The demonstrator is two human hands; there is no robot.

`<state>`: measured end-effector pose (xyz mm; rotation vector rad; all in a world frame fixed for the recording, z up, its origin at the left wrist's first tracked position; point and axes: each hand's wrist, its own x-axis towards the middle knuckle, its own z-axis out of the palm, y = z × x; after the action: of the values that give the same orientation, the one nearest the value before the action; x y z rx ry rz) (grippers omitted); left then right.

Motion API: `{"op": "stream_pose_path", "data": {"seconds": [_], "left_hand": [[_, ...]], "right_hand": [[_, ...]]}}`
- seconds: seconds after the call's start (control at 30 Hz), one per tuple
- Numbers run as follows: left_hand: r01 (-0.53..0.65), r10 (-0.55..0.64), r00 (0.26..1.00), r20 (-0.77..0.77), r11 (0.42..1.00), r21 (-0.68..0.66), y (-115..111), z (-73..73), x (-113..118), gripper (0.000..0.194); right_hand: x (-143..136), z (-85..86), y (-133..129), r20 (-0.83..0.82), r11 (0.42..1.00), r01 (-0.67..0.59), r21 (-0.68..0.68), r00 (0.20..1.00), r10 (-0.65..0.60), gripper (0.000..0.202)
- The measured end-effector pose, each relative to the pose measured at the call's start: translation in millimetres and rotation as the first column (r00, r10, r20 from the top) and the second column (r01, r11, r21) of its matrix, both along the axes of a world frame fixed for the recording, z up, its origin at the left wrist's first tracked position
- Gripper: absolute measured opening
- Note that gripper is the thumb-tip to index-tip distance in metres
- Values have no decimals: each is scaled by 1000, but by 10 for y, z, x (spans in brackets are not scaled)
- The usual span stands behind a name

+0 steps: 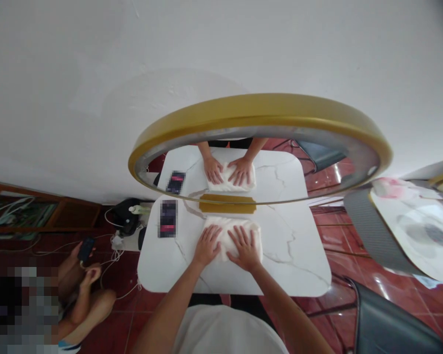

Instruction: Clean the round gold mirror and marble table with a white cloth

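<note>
Lying on the table (293, 270), the cloth (224, 240) presents as white, soft-looking and folded into a thick rectangle (surface lightly creased, corners rounded). Left hand (206, 245) and right hand (245, 249) press flat on top, side by side, fingers extended and apart. The gold-framed mirror (273, 105) reflects hands and cloth.

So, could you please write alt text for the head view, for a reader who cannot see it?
The left hand and right hand lie flat, fingers spread, on a soft white bundle on a white marbled table. A gold-framed mirror reflects them, and another person, at lower left, holds a phone.
</note>
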<state>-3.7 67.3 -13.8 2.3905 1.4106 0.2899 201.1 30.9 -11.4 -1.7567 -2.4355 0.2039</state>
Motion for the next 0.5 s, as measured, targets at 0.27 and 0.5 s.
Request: {"op": "stream_pose_path", "data": {"seconds": [0.27, 0.5], "left_hand": [[-12, 12, 1000, 26, 1000, -16, 186, 86, 43, 50], [-9, 9, 1000, 8, 998, -54, -176, 145, 43, 52]], "right_hand": [[35, 38, 175, -13, 1000, 0, 13, 1000, 0, 74], [89, 61, -225, -17, 997, -25, -76, 1000, 24, 72]]}}
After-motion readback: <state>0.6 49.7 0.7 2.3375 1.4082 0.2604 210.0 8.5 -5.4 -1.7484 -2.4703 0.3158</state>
